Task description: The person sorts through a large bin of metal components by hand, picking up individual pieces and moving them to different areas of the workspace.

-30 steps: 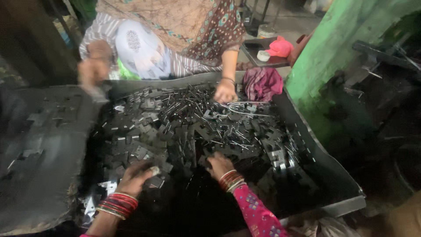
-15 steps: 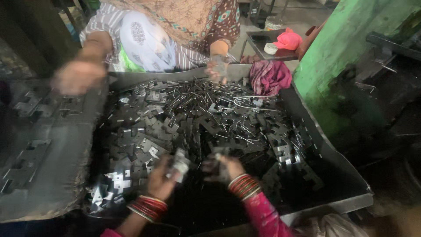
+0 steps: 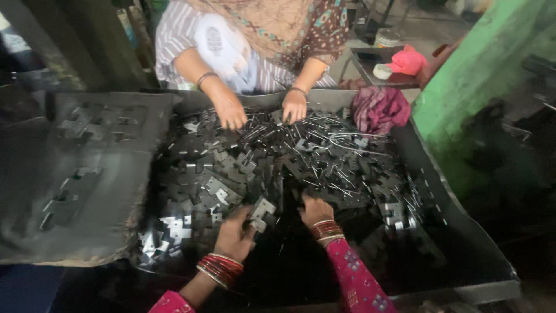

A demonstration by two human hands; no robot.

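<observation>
A: Left hand (image 3: 234,235)?
B: Grip pinching a flat notched metal plate (image 3: 262,212), lifted just above the pile of metal plates (image 3: 231,174) in the dark tray (image 3: 463,255), near its 6 o'clock edge.
A: Right hand (image 3: 315,210)?
B: At 3 o'clock of the left, palm down on the pile. Fingers buried among the pieces; cannot tell whether the grip is spread or pressed together.
A: Others?
B: At 12 o'clock, a co-worker's hands (image 3: 230,113) in the thin metal rods (image 3: 324,136). Maroon cloth (image 3: 379,107) at 1 o'clock.
</observation>
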